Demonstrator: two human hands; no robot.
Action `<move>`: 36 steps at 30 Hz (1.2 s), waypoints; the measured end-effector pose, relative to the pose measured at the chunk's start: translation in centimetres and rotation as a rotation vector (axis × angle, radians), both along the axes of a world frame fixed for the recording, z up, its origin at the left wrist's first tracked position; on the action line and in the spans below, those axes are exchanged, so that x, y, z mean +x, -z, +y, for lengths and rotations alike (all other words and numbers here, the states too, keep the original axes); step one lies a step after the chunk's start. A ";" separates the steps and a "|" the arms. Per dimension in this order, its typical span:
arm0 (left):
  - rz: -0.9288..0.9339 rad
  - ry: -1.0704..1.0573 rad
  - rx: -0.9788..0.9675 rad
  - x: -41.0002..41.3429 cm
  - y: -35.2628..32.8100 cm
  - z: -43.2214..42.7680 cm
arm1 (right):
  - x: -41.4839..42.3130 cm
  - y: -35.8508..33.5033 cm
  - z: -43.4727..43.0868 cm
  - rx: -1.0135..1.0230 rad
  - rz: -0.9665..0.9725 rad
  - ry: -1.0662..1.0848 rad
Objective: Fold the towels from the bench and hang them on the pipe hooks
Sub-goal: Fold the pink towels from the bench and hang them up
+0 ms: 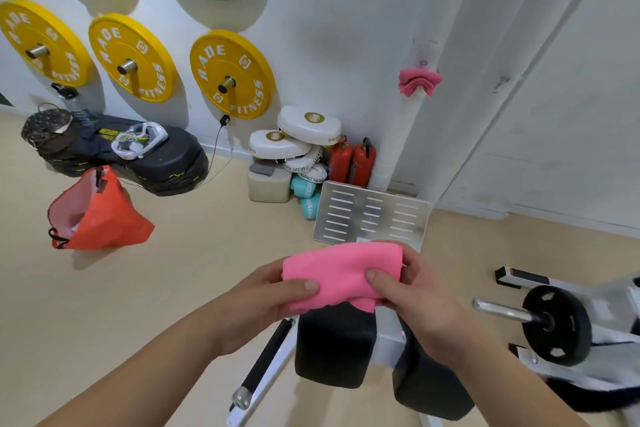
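A folded pink towel is held up in front of me above the black bench pads. My left hand pinches its left edge, thumb on top. My right hand pinches its right side, thumb across the front. A corner of the cloth hangs below. Another pink towel hangs bunched on a hook of the white vertical pipe against the wall ahead. Another hook shows on the wall to the pipe's right.
Yellow weight plates hang on wall pegs. On the floor are an orange bag, black step platforms, white boxing pads, red extinguishers and a metal footplate. A loaded bar with a black plate stands at right.
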State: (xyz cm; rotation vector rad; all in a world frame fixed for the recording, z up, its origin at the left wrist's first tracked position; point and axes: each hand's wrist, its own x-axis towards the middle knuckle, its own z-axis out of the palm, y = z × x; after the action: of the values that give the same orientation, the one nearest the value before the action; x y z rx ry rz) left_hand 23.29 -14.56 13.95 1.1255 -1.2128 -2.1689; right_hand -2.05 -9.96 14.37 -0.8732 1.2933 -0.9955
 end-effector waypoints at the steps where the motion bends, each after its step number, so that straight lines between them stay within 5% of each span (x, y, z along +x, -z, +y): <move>1: -0.001 0.003 -0.014 0.2 -0.1 -0.3 | 0.3 -0.1 -0.2 0.006 -0.011 0.030; 11: -0.222 -0.352 -0.283 11.8 -1.3 -8.0 | 12.5 -1.2 -8.8 0.033 -0.112 -0.019; 22: -0.225 -0.215 -0.394 25.5 -0.9 -23.5 | 30.5 -0.2 -21.2 -0.041 0.035 0.170; 29: -0.137 0.095 -0.325 24.6 -1.4 -28.0 | 28.5 -2.8 -23.2 -0.038 0.104 0.217; 36: -0.123 0.049 -0.279 15.7 -3.1 -32.8 | 19.7 -2.6 -24.1 0.006 -0.164 0.476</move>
State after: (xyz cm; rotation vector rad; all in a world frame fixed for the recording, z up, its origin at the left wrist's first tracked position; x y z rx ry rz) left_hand 38.99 -47.35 17.00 1.1309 -1.5557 -1.9114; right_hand 17.64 -34.08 16.95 -0.4700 1.3908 -1.4019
